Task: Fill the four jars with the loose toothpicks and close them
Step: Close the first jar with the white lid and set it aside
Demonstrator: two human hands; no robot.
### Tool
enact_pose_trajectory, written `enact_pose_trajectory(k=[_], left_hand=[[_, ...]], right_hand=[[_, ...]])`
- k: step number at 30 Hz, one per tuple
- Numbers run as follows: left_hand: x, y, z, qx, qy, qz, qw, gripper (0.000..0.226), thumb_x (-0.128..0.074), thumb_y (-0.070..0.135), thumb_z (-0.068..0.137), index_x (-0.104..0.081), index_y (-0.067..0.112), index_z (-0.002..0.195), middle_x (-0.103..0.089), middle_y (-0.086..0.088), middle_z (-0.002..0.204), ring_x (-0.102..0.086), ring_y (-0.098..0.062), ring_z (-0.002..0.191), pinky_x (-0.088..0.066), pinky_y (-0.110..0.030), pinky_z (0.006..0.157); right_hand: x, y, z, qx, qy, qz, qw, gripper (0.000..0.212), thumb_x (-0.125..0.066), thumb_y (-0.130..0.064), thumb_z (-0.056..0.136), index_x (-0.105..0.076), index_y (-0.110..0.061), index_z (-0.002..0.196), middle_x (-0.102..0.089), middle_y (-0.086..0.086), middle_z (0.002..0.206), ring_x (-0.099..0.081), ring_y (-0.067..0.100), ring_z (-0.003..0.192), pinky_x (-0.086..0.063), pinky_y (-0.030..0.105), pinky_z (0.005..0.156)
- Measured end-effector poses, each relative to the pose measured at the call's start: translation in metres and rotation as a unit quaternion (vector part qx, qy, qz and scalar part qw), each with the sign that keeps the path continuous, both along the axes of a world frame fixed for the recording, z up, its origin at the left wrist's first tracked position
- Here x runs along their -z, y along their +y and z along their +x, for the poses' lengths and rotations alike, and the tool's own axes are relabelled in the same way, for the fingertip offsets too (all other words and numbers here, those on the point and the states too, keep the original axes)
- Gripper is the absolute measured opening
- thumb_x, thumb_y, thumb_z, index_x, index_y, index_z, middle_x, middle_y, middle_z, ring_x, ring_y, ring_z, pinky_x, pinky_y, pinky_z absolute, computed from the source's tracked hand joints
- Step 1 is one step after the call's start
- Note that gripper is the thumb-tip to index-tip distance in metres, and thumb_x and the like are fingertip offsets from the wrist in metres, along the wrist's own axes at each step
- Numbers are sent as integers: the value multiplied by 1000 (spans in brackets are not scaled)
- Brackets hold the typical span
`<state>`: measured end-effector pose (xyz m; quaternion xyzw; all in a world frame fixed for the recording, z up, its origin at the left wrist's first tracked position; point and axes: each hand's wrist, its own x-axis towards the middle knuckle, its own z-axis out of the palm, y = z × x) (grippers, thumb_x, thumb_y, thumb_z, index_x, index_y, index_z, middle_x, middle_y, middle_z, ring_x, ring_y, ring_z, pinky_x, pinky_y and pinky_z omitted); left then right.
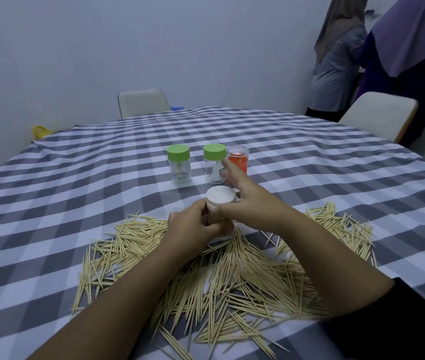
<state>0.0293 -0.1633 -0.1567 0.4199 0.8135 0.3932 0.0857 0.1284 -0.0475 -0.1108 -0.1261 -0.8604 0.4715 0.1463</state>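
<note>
I see the left hand (196, 224) wrapped round a clear cylindrical jar (219, 222) packed with toothpicks, white lid (220, 195) seated on top. Right hand (253, 201) sits against the lid's right side, thumb under its rim, index finger straight and pointing away; whether it grips the lid I cannot tell. Loose toothpicks (221, 276), thin pale wood with pointed ends, fan across the checked cloth (76, 178) beneath both forearms. Beyond the hands: two green-lidded clear jars (179, 165) (214, 162), nearly empty, and just beside the right one a clear-lidded jar with an orange label (238, 162). Open cloth lies left and beyond. Two pale chairs (142, 102) (380, 114) stand at the far edge.
</note>
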Motion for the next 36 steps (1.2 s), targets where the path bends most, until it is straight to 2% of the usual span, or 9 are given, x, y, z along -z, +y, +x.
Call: enact_pose_trajectory(k=[2,6,8,11,17,23,27,30,36], left_hand=[[1,0,0,1,2,3,1000,31,-72,47,76,-49,44,97,-64,22,87,-59,-12,100,-42,-44,97],[3,1,-1,-5,-5,-6,1000,30,-73,48,75,-50,45,93,-66,18,91,-59,-13,101,-42,-45,97],[4,2,-3,-10,-4,-15,1000,28,-71,50,75,-53,44,95,-65,18,93,-57,-16,101,-44,-45,94],[2,1,-2,-8,-5,-13,1000,25,-70,48,77,-51,45,91,-64,19,90,-57,-16,101,-44,-45,94],[-1,1,2,-20,-9,6,1000,27,-75,47,73,-50,42,82,-63,20,84,-60,-14,98,-45,-46,94],[1,4,3,-30,4,12,999,30,-72,46,74,-54,36,95,-65,13,94,-59,-17,100,-44,-46,95],[-11,8,10,-37,95,-63,993,53,-67,56,75,-54,32,121,-61,7,120,-47,-17,118,-30,-38,97],[-30,18,12,-23,149,-115,982,81,-58,71,70,-38,35,140,-43,5,143,-26,-17,135,-21,-39,100],[-73,68,-1,-48,310,-71,947,62,-45,59,89,-37,29,142,-41,4,144,-24,-17,136,-21,-39,102]], right_hand=[[-1,1,1,2,7,-3,1000,89,-66,-15,84,-10,-35,149,-43,-2,144,-48,16,123,-46,33,98],[4,-4,-5,97,46,93,990,94,-76,-36,75,-16,-34,147,-51,-5,114,-50,14,106,-45,29,85],[6,-2,-6,87,45,71,993,101,-79,-40,71,-12,-35,148,-48,-5,119,-48,16,113,-45,33,91],[4,3,-4,23,5,9,1000,100,-74,-29,79,-4,-35,150,-39,-4,145,-40,16,130,-42,38,104],[3,0,-4,61,23,33,997,88,-75,-18,79,-20,-30,147,-52,-6,121,-49,14,115,-43,23,87],[4,1,-3,60,-12,43,997,85,-77,-21,76,-26,-30,144,-45,1,139,-47,20,121,-45,34,99],[5,6,0,66,-44,51,996,80,-77,-20,75,-35,-28,142,-47,-1,137,-48,18,120,-47,34,97],[-5,20,5,110,-12,31,993,76,-75,-16,77,-38,-24,142,-51,-3,128,-51,16,114,-49,24,82],[-32,64,2,235,4,30,971,71,-71,-22,82,-35,-22,143,-44,5,142,-43,24,127,-42,37,101]])
